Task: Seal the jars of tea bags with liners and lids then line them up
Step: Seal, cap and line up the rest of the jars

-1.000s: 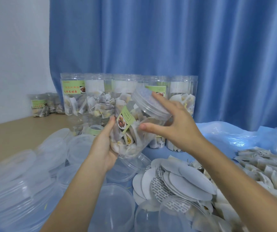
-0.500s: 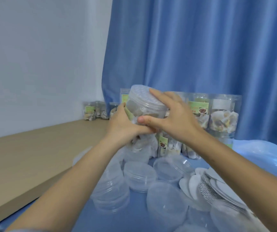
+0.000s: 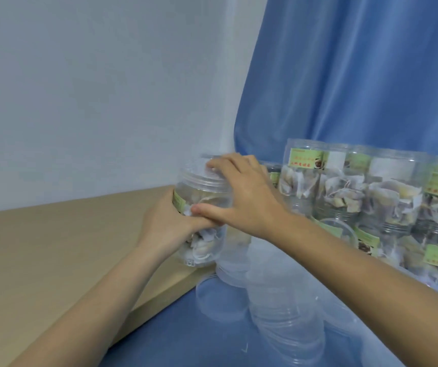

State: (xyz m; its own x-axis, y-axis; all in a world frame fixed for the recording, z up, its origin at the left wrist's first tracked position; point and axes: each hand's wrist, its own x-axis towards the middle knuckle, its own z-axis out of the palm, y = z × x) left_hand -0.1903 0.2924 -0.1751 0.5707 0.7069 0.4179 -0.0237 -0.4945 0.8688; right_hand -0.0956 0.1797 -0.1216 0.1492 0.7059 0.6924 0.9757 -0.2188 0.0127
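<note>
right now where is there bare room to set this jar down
The tan tabletop left of the held jar is bare up to the wall. It is crowded right: stacked sealed jars by the curtain, loose clear lids on the blue sheet.

A clear plastic jar of tea bags [image 3: 202,223] is standing upright, its ribbed clear lid [image 3: 202,178] sitting on top. Sealed green-labelled jars [image 3: 371,197] are standing stacked in rows behind.

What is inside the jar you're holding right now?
Through the clear wall of the held jar, pale tea bags and strings show. The left hand and right hand cover much of it, and the lid hides any liner.
</note>
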